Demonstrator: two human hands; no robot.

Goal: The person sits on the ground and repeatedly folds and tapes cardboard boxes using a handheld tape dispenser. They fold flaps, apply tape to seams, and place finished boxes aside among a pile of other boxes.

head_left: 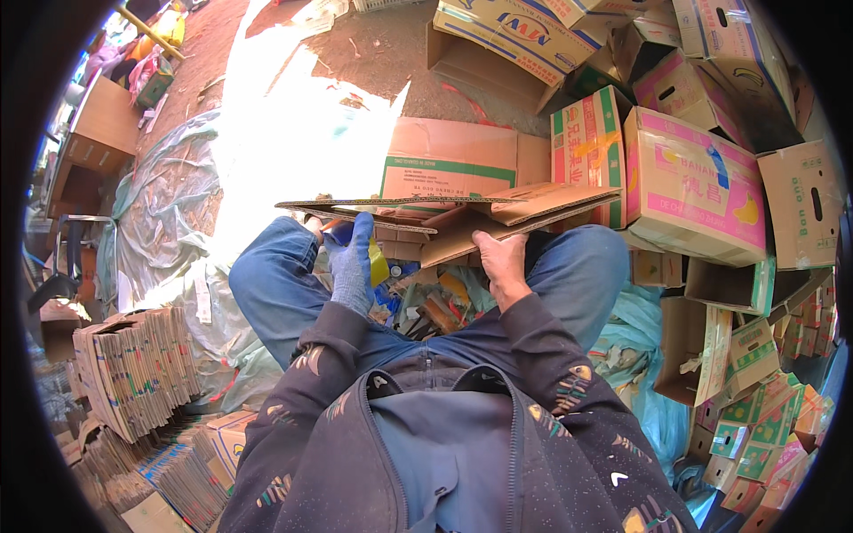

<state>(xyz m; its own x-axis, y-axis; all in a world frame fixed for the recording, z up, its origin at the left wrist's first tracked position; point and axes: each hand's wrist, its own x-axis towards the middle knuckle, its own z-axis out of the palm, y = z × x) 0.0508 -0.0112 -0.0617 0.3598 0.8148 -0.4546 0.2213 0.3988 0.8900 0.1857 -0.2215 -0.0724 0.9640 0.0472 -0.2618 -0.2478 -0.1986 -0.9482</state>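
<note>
My left hand (353, 266), in a blue-grey glove, is raised at the near edge of a partly folded brown cardboard sheet (540, 210) above my lap. Something blue and yellow shows beside its fingers; whether the glove grips it or the cardboard, I cannot tell. My bare right hand (501, 261) holds the near edge of the cardboard, thumb on top. Beyond the sheet lies a flattened carton (453, 160) with a green printed stripe. Between my legs are mixed scraps (443, 310) of plastic and cardboard.
Banana boxes (696, 186) are piled at the right, with more cartons (760, 426) at the lower right. Bundled flattened cardboard (136, 366) stands at the lower left. Crumpled plastic sheeting (166, 200) covers the ground at the left. A wooden cabinet (103, 120) is at the upper left.
</note>
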